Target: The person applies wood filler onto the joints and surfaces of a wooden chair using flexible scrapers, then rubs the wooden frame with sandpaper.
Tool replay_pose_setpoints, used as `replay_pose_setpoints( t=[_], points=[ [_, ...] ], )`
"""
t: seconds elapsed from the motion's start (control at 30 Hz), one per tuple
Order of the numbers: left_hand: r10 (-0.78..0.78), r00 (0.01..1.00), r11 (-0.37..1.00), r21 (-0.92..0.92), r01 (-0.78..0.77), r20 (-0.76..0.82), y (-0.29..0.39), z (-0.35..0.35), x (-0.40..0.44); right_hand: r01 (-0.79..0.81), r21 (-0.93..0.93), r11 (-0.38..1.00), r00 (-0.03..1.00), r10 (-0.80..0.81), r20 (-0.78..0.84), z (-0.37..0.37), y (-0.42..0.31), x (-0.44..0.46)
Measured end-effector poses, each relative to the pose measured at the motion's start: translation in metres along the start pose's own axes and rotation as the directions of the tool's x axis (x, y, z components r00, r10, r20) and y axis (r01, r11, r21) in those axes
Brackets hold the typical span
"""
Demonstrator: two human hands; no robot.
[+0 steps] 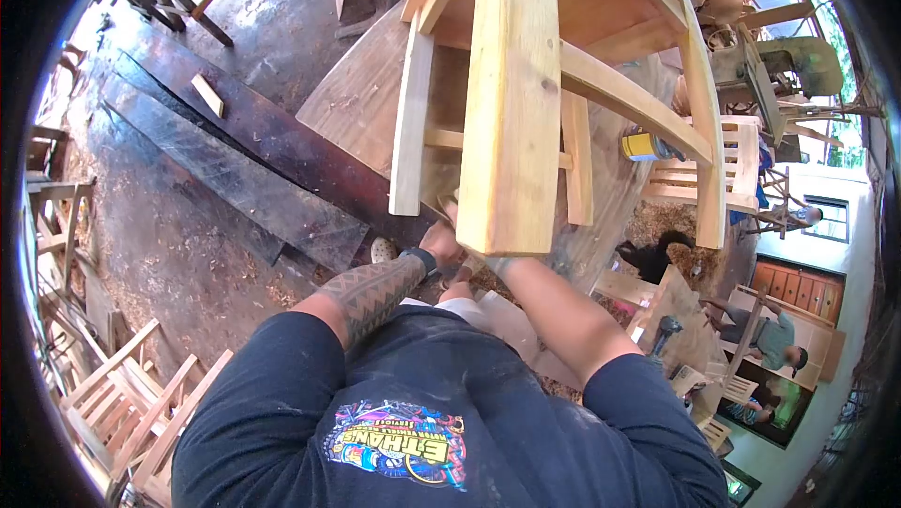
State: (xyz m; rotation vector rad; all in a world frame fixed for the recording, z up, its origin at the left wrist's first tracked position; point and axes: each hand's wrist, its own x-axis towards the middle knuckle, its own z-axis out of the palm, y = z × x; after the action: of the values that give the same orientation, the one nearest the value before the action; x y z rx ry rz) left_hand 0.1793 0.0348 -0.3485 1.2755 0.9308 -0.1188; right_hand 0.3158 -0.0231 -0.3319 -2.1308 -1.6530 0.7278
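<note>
A light wooden chair frame (516,104) stands on a plywood-topped bench (347,95), its broad front piece rising close to the camera. My left hand (439,240) is beside the lower end of that piece, below a pale chair leg (410,123); its fingers are partly hidden and blurred. A dark band circles the left wrist. My right forearm (554,306) reaches behind the lower end of the same broad piece, and the right hand is hidden there. What either hand holds cannot be made out.
A yellow can (648,146) sits at the bench's right side. Long dark boards (235,179) lie at left. Chair frames (141,405) stand lower left. A black animal (654,256) is on shavings at right. Other people (777,339) are farther right.
</note>
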Motion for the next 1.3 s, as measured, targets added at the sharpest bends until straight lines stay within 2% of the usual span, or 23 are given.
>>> replay_pose_setpoints(
  t=[0.03,0.1,0.13,0.2,0.27,0.3,0.33,0.4,0.43,0.47,0.5,0.53,0.6,0.73,0.8,0.83,0.93,0.97,1.07,1.17,1.27,1.3],
  points=[
    [-0.025,1.0,1.0,-0.014,0.025,-0.001,0.007,-0.005,-0.003,-0.042,-0.002,0.999,0.998,0.042,0.049,-0.001,-0.003,0.004],
    [0.222,0.974,0.944,0.239,-0.227,0.051,-0.025,0.0,0.021,-0.132,-0.149,0.98,0.961,0.163,0.225,-0.076,-0.084,-0.001],
    [0.335,0.936,0.867,0.354,-0.35,0.104,-0.038,0.003,0.032,-0.078,-0.206,0.976,0.984,0.109,0.144,-0.072,-0.073,-0.011],
    [0.351,0.933,0.88,0.315,-0.356,0.073,-0.047,0.005,0.031,0.016,-0.333,0.943,1.0,-0.024,-0.018,-0.065,-0.041,-0.034],
    [0.285,0.958,0.941,0.183,-0.283,0.017,-0.058,0.01,0.037,-0.039,-0.354,0.935,0.998,0.057,0.041,-0.096,-0.036,-0.047],
    [0.206,0.978,0.977,0.063,-0.205,-0.012,-0.067,0.014,0.047,-0.064,-0.365,0.929,0.993,0.097,0.072,-0.111,-0.032,-0.05],
    [0.117,0.993,0.988,-0.096,-0.119,-0.027,-0.045,0.01,0.028,-0.081,-0.33,0.941,0.982,0.132,0.135,-0.121,-0.022,-0.052],
    [-0.007,0.998,0.928,-0.371,-0.014,-0.057,-0.017,0.003,0.003,-0.128,-0.26,0.957,0.944,0.198,0.265,-0.136,-0.003,-0.057],
    [-0.044,0.997,0.877,-0.481,0.007,-0.066,-0.017,-0.002,-0.001,-0.028,-0.202,0.979,0.974,0.073,0.216,-0.141,0.004,-0.059],
    [-0.082,0.994,0.812,-0.583,0.025,-0.071,-0.018,-0.008,-0.006,0.023,-0.243,0.97,0.977,0.03,0.209,-0.142,0.01,-0.06],
    [-0.097,0.989,0.818,-0.576,0.013,-0.115,-0.016,-0.019,-0.012,0.071,-0.284,0.956,0.979,-0.012,0.205,-0.15,0.0,-0.059],
    [-0.064,0.971,0.766,-0.635,-0.101,-0.232,-0.025,-0.023,-0.009,0.12,-0.322,0.939,0.978,-0.055,0.202,-0.153,-0.005,-0.056],
    [-0.105,0.93,0.748,-0.644,-0.159,-0.352,-0.033,-0.032,-0.008,0.223,-0.354,0.908,0.97,-0.172,0.172,-0.138,0.0,-0.049],
    [-0.061,0.79,0.822,-0.479,-0.307,-0.61,-0.027,-0.024,-0.005,0.453,-0.447,0.772,0.888,-0.436,0.148,-0.116,-0.009,-0.014],
    [-0.014,0.707,0.864,-0.364,-0.347,-0.707,-0.028,-0.018,0.002,0.482,-0.455,0.749,0.873,-0.457,0.172,-0.105,-0.004,-0.002],
    [-0.092,0.766,0.845,-0.457,-0.278,-0.636,-0.027,-0.016,0.002,0.492,-0.465,0.736,0.867,-0.464,0.184,-0.102,-0.003,0.001],
    [-0.125,0.925,0.916,-0.401,-0.032,-0.36,-0.011,-0.015,-0.011,0.528,-0.454,0.717,0.848,-0.474,0.238,-0.105,0.0,0.007],
    [-0.086,0.893,0.953,-0.298,-0.056,-0.441,0.006,-0.009,-0.023,0.545,-0.445,0.711,0.838,-0.479,0.261,-0.108,-0.001,0.012],
    [-0.081,0.887,0.965,-0.258,-0.044,-0.454,0.016,-0.008,-0.026,0.569,-0.497,0.655,0.813,-0.539,0.22,-0.1,-0.009,0.028],
    [-0.074,0.867,0.996,-0.073,0.043,-0.493,0.001,-0.011,-0.015,0.583,-0.462,0.669,0.802,-0.565,0.193,-0.093,-0.005,0.033],
    [-0.148,0.845,0.96,-0.28,-0.002,-0.513,-0.007,-0.003,-0.007,0.601,-0.481,0.638,0.797,-0.527,0.295,-0.107,0.006,0.02],
    [-0.152,0.871,0.952,-0.305,0.002,-0.468,-0.015,-0.005,-0.001,0.608,-0.489,0.626,0.791,-0.533,0.3,-0.106,0.007,0.022]
  ],
)
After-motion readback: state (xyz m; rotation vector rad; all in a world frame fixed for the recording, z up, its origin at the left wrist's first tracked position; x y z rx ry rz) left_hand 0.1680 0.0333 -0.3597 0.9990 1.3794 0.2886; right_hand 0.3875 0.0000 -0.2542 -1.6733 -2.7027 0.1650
